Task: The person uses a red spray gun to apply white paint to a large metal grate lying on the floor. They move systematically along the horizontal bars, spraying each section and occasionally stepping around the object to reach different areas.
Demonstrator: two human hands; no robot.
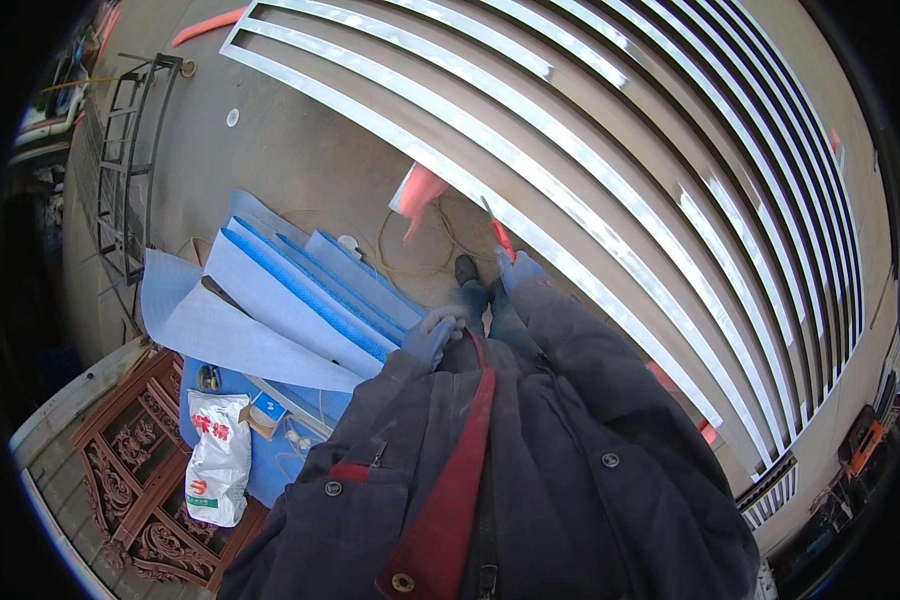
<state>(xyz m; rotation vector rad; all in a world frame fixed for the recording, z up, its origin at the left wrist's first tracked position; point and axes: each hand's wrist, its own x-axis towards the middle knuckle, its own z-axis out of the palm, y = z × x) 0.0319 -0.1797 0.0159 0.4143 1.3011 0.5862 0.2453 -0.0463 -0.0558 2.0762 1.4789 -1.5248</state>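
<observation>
My right hand (pixel 520 268), in a blue-grey glove, grips a red-handled tool (pixel 500 236) with a slim metal end; its exact kind is too small to tell. The tool's tip overlaps the near bar of a large frame of long shiny metal bars (pixel 530 222). My left hand (pixel 433 334), in a similar glove, is held in front of my jacket with its fingers curled. Whether something is in those fingers I cannot make out. Beside the left hand lie layered blue and pale sheets (pixel 270 290).
A piece of red material (pixel 420 198) sticks out under the frame, near a loop of thin cord (pixel 440 262). At the left stand a dark metal rack (pixel 120 165) and a carved reddish-brown panel (pixel 135 460). A white printed bag (pixel 218 460) rests near a small blue box (pixel 267 407).
</observation>
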